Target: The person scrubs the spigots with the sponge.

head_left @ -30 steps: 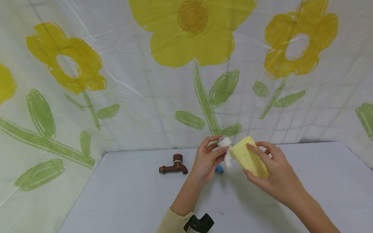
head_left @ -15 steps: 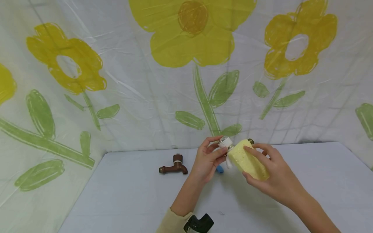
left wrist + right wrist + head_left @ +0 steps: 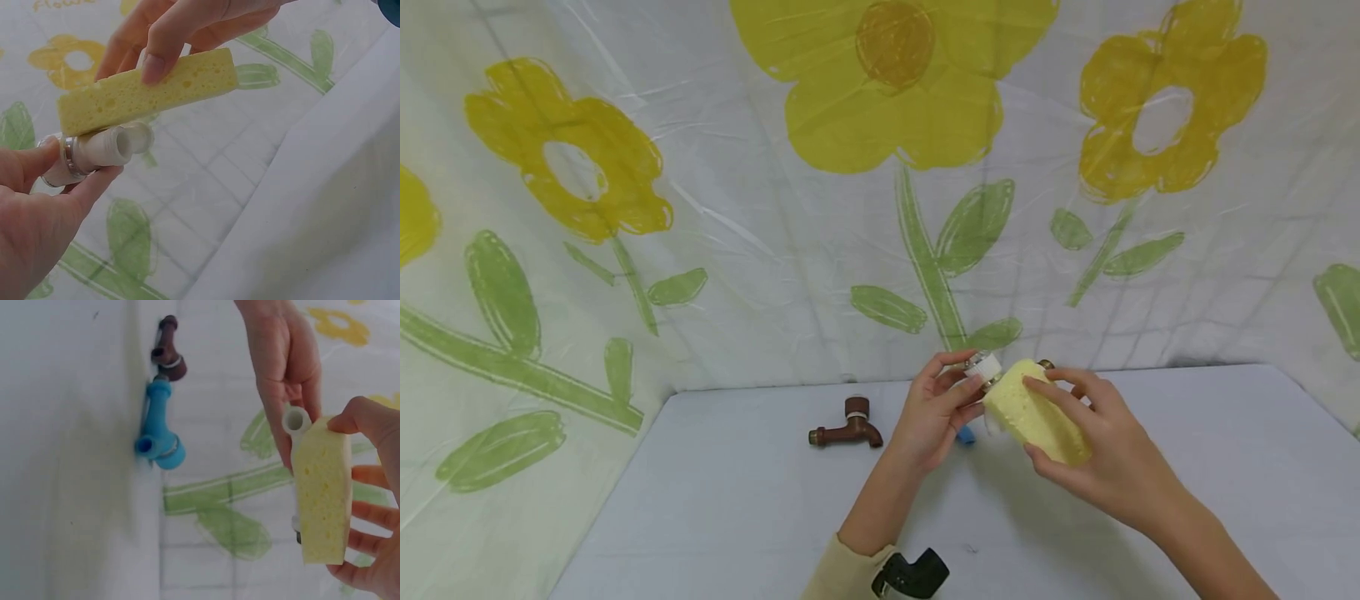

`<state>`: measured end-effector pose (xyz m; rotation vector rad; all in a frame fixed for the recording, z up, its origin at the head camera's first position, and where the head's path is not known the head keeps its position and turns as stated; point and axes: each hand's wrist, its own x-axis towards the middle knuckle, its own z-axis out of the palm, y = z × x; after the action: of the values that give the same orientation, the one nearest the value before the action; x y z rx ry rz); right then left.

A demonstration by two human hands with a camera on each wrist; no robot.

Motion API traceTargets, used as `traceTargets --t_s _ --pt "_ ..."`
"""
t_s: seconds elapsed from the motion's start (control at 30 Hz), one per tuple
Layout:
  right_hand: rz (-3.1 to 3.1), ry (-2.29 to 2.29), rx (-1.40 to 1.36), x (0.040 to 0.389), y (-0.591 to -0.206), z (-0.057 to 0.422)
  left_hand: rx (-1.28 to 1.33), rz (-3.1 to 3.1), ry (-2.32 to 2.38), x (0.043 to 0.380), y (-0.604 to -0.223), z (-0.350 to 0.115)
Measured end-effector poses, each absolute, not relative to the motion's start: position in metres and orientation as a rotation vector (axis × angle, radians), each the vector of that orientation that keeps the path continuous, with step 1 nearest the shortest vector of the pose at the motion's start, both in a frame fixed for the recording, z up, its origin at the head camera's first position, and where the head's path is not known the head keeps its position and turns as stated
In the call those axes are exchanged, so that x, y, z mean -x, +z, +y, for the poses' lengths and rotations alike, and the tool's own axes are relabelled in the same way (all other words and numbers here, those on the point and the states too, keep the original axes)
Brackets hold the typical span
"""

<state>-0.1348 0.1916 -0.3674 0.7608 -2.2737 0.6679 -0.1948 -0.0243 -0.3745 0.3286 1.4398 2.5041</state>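
My left hand [image 3: 932, 417] holds a white tap [image 3: 983, 367] by its ribbed handle end, thumb on one side and fingers on the other. The tap's open spout [image 3: 122, 145] shows in the left wrist view. A yellow porous sponge [image 3: 1037, 412] lies along the tap's body, covering most of it in the head view. My right hand [image 3: 1112, 454] grips the sponge between thumb and fingers. A brass threaded end [image 3: 1046, 364] of the tap sticks out past the sponge's far corner. Both hands are raised above the table.
On the white table [image 3: 737, 500], a brown tap [image 3: 852, 433] lies to the left. A blue tap [image 3: 159, 419] lies beside it, mostly hidden behind my left hand in the head view. A flower-printed sheet [image 3: 760, 275] hangs behind the table.
The sponge has shifted slightly left and down along the tap, over its spout. The brass end has come into sight beyond it. My left hand stays almost still.
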Motion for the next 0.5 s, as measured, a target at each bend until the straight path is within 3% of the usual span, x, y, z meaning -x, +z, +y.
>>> traceTargets --t_s 0.5 --pt "-2.307 0.611 -0.705 0.1334 -0.3626 0.1923 -0.350 1.551 2.464 0.1957 -0.3721 -0.0254"
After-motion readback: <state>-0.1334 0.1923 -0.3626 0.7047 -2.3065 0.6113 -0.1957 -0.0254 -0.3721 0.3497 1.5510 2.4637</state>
